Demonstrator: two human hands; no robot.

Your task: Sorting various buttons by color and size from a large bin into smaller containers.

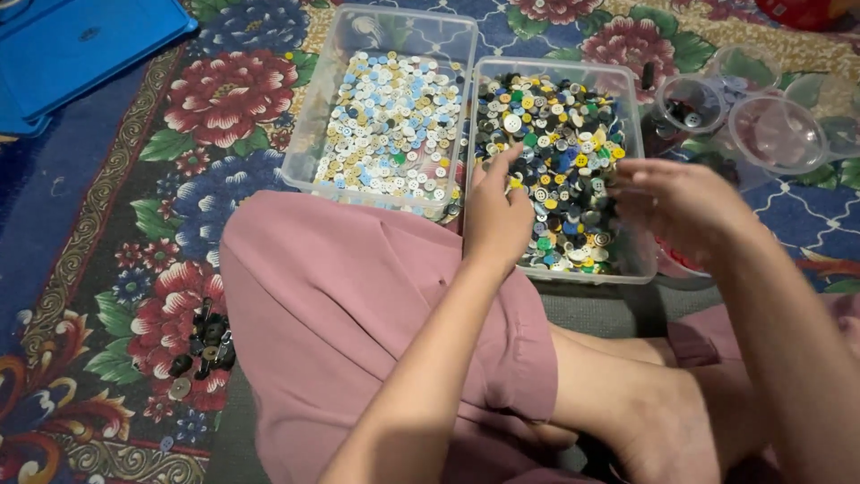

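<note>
While the person sits cross-legged on the floral rug (107, 224), the left hand (498, 215) hangs over the near-left edge of the clear tub of mixed buttons (560, 152), its grip narrow, fingertips pinched perhaps on one button, though I cannot tell. At three o'clock of it the right hand (683, 204) hovers with fingers loosely curled, holding nothing visible. The buttons look light, hard and slippery, best nipped by the rim; at ten o'clock sits the tub of pale buttons (390, 116).
</note>
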